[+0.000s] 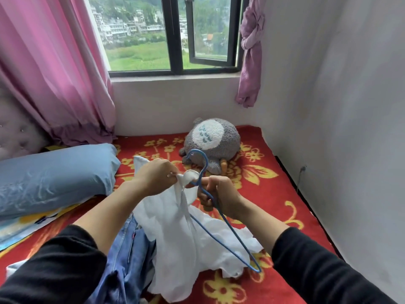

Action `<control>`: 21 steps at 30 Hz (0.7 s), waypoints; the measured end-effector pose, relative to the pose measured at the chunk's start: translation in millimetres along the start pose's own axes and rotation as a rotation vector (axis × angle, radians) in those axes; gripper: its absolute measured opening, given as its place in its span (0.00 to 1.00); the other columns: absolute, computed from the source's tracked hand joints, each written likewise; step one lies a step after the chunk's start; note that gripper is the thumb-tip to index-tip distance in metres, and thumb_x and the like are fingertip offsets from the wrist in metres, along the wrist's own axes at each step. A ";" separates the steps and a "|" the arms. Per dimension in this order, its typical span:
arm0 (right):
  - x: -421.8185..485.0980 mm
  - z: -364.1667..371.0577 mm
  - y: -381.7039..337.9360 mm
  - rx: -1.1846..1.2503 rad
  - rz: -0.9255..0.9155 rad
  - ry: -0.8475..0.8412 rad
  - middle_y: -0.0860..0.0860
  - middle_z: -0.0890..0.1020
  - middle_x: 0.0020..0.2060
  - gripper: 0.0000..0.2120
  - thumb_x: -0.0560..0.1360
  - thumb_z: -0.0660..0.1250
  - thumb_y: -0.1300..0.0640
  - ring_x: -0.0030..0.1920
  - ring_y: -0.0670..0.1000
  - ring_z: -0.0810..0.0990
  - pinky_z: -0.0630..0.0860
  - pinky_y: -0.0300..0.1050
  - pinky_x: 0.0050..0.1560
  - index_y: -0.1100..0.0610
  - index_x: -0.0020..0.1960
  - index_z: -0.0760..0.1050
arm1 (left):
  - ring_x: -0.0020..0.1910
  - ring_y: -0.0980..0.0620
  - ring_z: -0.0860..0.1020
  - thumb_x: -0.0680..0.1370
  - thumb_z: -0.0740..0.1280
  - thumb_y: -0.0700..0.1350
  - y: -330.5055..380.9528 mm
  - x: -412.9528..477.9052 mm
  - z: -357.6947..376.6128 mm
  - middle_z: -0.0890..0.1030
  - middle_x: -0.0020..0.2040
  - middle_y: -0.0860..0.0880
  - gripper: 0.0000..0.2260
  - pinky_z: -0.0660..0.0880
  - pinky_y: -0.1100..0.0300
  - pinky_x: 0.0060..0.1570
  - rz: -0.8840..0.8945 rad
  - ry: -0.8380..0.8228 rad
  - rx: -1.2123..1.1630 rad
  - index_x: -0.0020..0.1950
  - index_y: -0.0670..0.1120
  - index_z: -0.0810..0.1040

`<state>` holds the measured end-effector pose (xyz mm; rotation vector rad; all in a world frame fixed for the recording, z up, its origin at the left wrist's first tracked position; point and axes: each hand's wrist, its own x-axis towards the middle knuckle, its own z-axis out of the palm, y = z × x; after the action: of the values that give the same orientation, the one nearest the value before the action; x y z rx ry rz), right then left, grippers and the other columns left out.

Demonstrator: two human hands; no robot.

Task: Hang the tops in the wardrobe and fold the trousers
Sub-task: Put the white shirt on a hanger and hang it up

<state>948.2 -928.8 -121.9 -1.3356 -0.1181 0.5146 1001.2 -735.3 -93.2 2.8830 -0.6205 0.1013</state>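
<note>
A white top (pixel 179 235) is held up over the bed. My left hand (pixel 156 177) pinches its neck edge. My right hand (pixel 219 197) grips a blue wire hanger (pixel 230 233) just below its hook. One hanger arm runs down to the right outside the cloth; the other side is hidden in the top. Blue jeans (pixel 127 255) lie crumpled below my left forearm, partly under the white top.
A red blanket with yellow flowers (pixel 274 172) covers the bed. A grey plush toy (pixel 212 143) sits by the window wall. A blue pillow (pixel 50 178) lies at left. White wall at right, pink curtain (pixel 54 69) at left.
</note>
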 end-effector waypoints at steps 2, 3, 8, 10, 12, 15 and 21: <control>-0.8 -5.8 1.4 -0.030 0.041 -0.010 0.53 0.71 0.28 0.15 0.67 0.57 0.57 0.27 0.48 0.69 0.66 0.39 0.28 0.64 0.46 0.77 | 0.37 0.45 0.76 0.72 0.66 0.41 -2.6 -3.1 -3.9 0.82 0.36 0.47 0.06 0.67 0.57 0.34 0.043 0.058 -0.016 0.38 0.45 0.83; 1.8 -9.1 4.3 -0.149 0.046 0.041 0.54 0.71 0.30 0.11 0.68 0.62 0.56 0.28 0.48 0.70 0.68 0.38 0.28 0.63 0.43 0.76 | 0.36 0.46 0.77 0.72 0.67 0.41 -3.8 -5.3 -6.3 0.82 0.35 0.47 0.06 0.68 0.57 0.34 0.070 0.082 -0.035 0.38 0.45 0.83; 20.4 -2.7 20.7 -0.697 -0.032 0.198 0.49 0.77 0.43 0.32 0.63 0.71 0.31 0.41 0.48 0.76 0.76 0.47 0.42 0.57 0.50 0.72 | 0.29 0.62 0.72 0.73 0.70 0.40 -1.0 -16.1 -18.2 0.75 0.29 0.60 0.06 0.68 0.61 0.34 0.256 0.137 -0.185 0.39 0.50 0.85; 27.5 2.2 22.1 -0.815 -0.103 0.286 0.52 0.80 0.53 0.27 0.70 0.67 0.36 0.53 0.53 0.78 0.75 0.52 0.54 0.54 0.59 0.75 | 0.31 0.67 0.73 0.73 0.70 0.40 2.1 -20.1 -24.3 0.74 0.32 0.65 0.07 0.68 0.65 0.35 0.342 0.154 -0.215 0.43 0.52 0.85; 30.9 2.8 21.0 -0.941 -0.115 0.366 0.55 0.81 0.52 0.10 0.76 0.63 0.50 0.54 0.57 0.78 0.74 0.50 0.49 0.54 0.53 0.76 | 0.34 0.62 0.75 0.74 0.70 0.40 4.1 -24.3 -30.8 0.76 0.36 0.64 0.09 0.70 0.65 0.37 0.386 0.165 -0.227 0.47 0.53 0.85; 35.0 -9.2 22.2 -1.221 -0.072 0.475 0.57 0.82 0.47 0.07 0.75 0.59 0.55 0.50 0.62 0.79 0.68 0.47 0.39 0.54 0.42 0.75 | 0.35 0.59 0.74 0.73 0.67 0.40 2.1 -30.0 -40.0 0.77 0.37 0.61 0.10 0.70 0.68 0.38 0.421 0.207 -0.210 0.49 0.51 0.85; 36.2 -50.3 10.5 -0.951 -0.086 0.635 0.56 0.75 0.31 0.09 0.69 0.55 0.54 0.37 0.59 0.73 0.61 0.47 0.34 0.56 0.31 0.66 | 0.38 0.54 0.79 0.74 0.65 0.45 -25.9 -34.6 -35.1 0.83 0.40 0.54 0.10 0.77 0.52 0.39 0.335 0.203 -0.128 0.48 0.50 0.85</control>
<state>995.8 -957.2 -151.6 -2.3494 0.1266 -0.1041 979.5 -691.3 -66.9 2.5785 -1.0209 0.3807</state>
